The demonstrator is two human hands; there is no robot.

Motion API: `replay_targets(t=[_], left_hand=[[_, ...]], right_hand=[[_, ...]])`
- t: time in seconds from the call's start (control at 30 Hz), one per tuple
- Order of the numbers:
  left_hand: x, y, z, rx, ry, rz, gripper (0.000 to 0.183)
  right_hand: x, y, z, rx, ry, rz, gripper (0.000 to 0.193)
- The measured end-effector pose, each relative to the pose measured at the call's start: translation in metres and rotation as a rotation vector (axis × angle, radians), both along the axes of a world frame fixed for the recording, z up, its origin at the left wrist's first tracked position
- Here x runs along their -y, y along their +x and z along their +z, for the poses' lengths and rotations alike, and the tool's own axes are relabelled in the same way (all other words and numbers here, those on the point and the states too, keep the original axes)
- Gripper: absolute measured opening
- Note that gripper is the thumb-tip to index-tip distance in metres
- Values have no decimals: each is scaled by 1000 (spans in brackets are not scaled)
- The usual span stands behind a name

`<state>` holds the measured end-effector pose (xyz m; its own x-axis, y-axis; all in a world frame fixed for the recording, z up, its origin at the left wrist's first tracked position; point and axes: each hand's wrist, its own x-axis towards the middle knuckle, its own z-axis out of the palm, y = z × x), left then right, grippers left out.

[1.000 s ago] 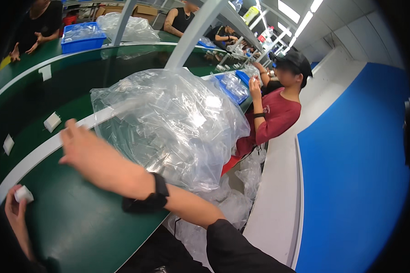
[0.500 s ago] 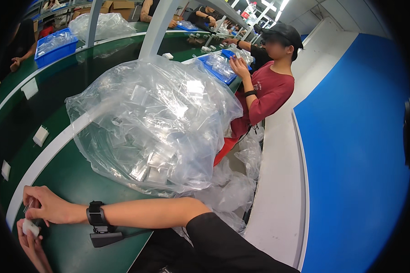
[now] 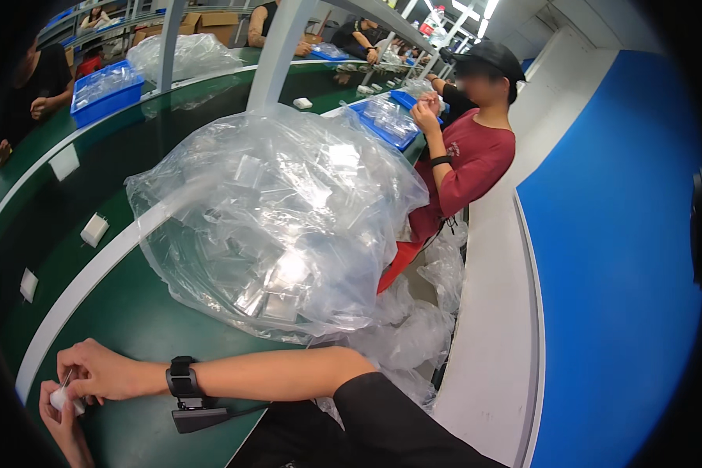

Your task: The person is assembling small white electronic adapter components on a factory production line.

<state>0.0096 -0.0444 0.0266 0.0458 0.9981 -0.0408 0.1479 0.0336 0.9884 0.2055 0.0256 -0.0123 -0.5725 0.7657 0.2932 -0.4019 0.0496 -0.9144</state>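
Your left hand (image 3: 60, 421) grips the small white plastic-looking block (image 3: 59, 400) over the dark-green tabletop (image 3: 164, 320), presumably to steady it beneath your right hand (image 3: 97, 370), whose finger grip I can't tell.

A green worktop (image 3: 156, 327) carries a bulky clear plastic bag (image 3: 281, 210), which overlaps the white edging (image 3: 78, 292) of a dark belt (image 3: 54, 210). White blocks (image 3: 94, 230) lie along the belt, two at left. On the far-left ledge (image 3: 43, 143) sit a blue bin (image 3: 113, 111) and another clear bag (image 3: 183, 58).
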Motion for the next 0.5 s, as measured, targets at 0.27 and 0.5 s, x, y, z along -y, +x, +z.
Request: replay_targets(t=[0.27,0.5], left_hand=[[-6,9,-2,-109,102,64,21],[-11,-55,-41,45,211,100,48]], right_hand=[[-5,3,-6,41,165,17,15],[1,-11,5,-10,135,28,22]])
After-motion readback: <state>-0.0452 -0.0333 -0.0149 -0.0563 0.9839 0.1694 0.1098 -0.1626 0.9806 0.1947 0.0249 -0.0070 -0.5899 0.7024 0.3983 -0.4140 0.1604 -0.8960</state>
